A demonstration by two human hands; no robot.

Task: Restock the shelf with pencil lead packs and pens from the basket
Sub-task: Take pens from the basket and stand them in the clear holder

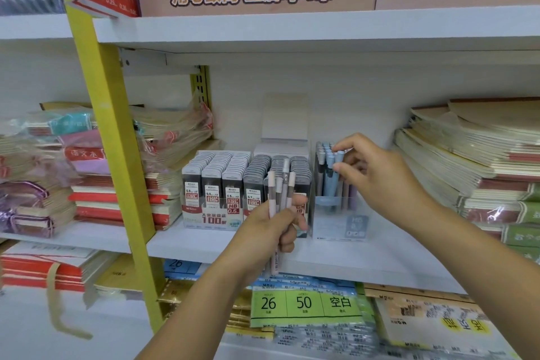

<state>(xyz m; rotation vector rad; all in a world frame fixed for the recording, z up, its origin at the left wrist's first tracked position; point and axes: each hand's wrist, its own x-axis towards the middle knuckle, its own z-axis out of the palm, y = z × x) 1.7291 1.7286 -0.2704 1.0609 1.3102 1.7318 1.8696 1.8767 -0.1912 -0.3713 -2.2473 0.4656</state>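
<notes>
Right now, from my seat, the white shelf (pixel 204 245) runs across the middle of the frame. On it the tray of pencil lead packs (pixel 216 184) stands at centre, with the clear pen holder (pixel 339 213) just beside it toward the frame's right. The basket is nowhere in view. My left hand (pixel 271 225) sits low at centre, fingers curled round a bundle of pale pens (pixel 280 184) held upright in front of the lead packs. My right hand (pixel 380 175) is up at the holder, with thumb and forefinger closed in a pinch on the top of one blue pen (pixel 338 156) standing among its fellows. As I judge it, the coming move turns on this: the bundle's long axis is vertical, matching the pens already in the holder. The holder's mouth lies up and toward the frame's right from the left hand, so the right hand is the nearer one to carry each pen across.
</notes>
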